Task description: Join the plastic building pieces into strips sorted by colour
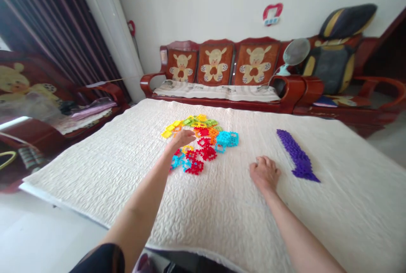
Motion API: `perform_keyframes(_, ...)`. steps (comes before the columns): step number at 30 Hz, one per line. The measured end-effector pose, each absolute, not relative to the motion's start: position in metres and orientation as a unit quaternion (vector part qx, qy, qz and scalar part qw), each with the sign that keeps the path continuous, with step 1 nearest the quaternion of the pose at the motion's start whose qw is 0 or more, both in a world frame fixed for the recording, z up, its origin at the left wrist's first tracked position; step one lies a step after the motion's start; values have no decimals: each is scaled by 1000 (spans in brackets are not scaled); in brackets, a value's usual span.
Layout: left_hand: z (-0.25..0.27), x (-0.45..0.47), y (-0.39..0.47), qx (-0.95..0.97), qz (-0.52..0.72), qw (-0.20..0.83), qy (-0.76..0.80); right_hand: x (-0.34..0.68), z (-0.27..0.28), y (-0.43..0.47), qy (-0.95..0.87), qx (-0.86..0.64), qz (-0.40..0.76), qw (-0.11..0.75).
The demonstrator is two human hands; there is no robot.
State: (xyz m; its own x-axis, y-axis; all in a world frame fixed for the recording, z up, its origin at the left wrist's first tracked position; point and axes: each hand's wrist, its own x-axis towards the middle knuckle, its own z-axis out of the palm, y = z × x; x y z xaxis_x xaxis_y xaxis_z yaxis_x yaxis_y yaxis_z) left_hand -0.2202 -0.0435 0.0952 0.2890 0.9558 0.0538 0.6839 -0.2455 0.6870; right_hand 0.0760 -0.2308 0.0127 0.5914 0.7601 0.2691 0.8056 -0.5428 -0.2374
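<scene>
a dark red wooden sofa [241, 104] stands along the pale wall [196, 2], its three brown cushions [215, 63] each showing a cream, long-eared figure (spotted paws and all). a pale green fan [296, 52] stands by the sofa's right end, near a black and yellow padded seat [330, 67]. at far left, a dark striped curtain [57, 31] hangs behind an armchair [109, 91].

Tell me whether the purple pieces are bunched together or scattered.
Bunched together: the purple pieces form one long band on the white cover, apart from the right hand.
</scene>
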Motion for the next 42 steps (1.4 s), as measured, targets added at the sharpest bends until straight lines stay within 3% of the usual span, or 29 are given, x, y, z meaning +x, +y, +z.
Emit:
perform_keyframes(8,91,-286,-76,775,109,202,589,77,12,-230,-444,-877,-56,176)
perform_keyframes(20,64,-292,-121,814,14,109,570,76,15,-230,-440,-883,-54,158)
perform_keyframes(42,19,-258,-80,825,0,36,564,79,8,-228,-442,-880,-81,154)
